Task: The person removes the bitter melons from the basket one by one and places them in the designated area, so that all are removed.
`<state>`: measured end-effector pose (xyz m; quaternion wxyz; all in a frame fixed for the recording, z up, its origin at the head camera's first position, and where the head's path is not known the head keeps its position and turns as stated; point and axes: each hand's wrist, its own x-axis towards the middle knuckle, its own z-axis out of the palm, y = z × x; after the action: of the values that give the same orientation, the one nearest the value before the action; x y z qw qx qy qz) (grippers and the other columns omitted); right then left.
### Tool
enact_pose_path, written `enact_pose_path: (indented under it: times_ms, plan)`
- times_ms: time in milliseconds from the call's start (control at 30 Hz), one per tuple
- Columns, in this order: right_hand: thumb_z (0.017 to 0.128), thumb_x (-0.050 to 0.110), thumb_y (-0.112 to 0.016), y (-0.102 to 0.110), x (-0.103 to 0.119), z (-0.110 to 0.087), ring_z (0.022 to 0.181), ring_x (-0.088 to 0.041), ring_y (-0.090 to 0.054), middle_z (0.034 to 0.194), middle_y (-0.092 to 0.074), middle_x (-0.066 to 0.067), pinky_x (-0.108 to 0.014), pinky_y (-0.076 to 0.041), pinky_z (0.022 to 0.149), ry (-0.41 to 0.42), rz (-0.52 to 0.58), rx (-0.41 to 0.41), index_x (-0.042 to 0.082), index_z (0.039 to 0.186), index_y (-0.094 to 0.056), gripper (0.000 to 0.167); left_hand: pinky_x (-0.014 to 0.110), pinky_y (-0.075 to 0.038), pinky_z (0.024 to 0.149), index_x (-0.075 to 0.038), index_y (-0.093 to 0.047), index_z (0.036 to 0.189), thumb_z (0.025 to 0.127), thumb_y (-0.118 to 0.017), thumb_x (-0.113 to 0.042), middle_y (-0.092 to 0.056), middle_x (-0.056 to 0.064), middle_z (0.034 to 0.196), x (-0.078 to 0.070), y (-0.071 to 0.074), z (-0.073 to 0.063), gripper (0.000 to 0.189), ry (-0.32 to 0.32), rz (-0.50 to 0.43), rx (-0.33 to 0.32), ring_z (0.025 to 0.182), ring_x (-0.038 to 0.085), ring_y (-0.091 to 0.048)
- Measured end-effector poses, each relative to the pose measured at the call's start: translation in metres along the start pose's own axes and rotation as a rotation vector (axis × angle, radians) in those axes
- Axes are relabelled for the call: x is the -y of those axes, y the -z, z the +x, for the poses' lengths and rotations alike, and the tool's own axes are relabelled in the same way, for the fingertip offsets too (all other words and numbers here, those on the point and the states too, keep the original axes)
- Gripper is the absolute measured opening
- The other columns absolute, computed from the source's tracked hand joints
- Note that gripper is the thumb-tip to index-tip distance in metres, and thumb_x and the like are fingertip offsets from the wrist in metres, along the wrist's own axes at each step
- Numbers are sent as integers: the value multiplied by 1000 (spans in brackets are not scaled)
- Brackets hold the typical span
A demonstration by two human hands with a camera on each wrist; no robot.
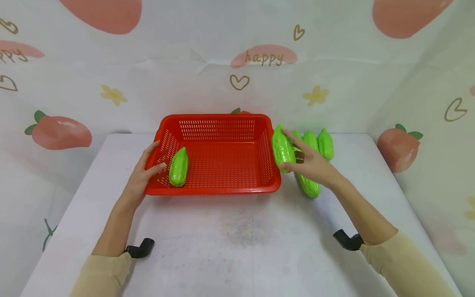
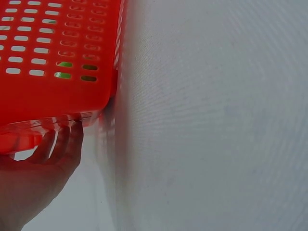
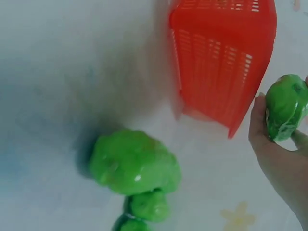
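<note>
My left hand (image 1: 138,180) grips the left rim of a red plastic basket (image 1: 226,165), thumb over the rim and fingers against the outer wall. In the left wrist view these fingers press the slotted basket wall (image 2: 53,91). A glossy, bumpy green bitter melon (image 1: 179,168) lies inside at the basket's left end. Beside the right rim, my right hand (image 1: 313,166) holds another bitter melon (image 1: 283,148) between thumb and fingers, raised off the table. It also shows at the right edge of the right wrist view as a held bitter melon (image 3: 285,107).
Several more bitter melons (image 1: 325,144) lie on the white table (image 1: 208,247) right of the basket, one bitter melon (image 1: 310,188) nearest the front, partly behind the right hand. A printed cloth (image 1: 208,90) hangs behind the table.
</note>
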<state>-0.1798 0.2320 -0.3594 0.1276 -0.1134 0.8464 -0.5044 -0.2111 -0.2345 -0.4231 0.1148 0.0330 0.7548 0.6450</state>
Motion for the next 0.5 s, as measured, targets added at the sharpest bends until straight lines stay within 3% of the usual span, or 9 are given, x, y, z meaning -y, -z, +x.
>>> enact_pose_path:
  times_ms: [200,500]
  plan:
    - [92,24,-72,8,-11,-8,131,-39,-48,162,-20,-1,-44,-51,95,-7,-28,-16,49,155,-17,87,23,-53,87,-38,-18,158,102,-51,-27,-22,10,157,-1,0,0,66,5,4,-3,130,26,-35]
    - [92,26,-73,17,-26,-25,135,-45,-41,160,-23,-12,-57,-40,104,-56,-77,-57,48,156,-17,88,20,-52,86,-41,-19,157,101,-52,-28,-21,9,159,-2,-1,-1,66,20,28,-14,129,22,-35]
